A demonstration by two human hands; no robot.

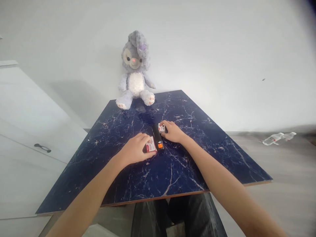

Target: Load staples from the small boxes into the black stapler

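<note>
- Nearest, below the table's front edge, the person's legs (150, 215) show in dark trousers.
- The blue, white-veined table (145, 179) stretches away from the person, its brownish front edge exposed; both bare forearms reach in over it.
- The left hand (132, 148) is closed around a red-and-white box (150, 145), thumb along the near side and fingers over the far side.
- Just right of that box lies a slim black object (156, 133) with an orange patch (160, 145) at its near end; it sits between the two hands, slanting slightly away to the left.
- The right hand (173, 131), a little farther off, has its fingers and thumb bent around a smaller white box (161, 128) with a touch of red, beside the black object's far end; the fingers cover part of it.
- To the left of the table stands a white cabinet (32, 115) with a dark handle (42, 148).
- To the right, two clear bottles (273, 139) lie on the pale floor (286, 164) by the wall.
- At the table's far end a grey plush toy (136, 84) sits upright, facing the person, before the plain pale wall (209, 49).
</note>
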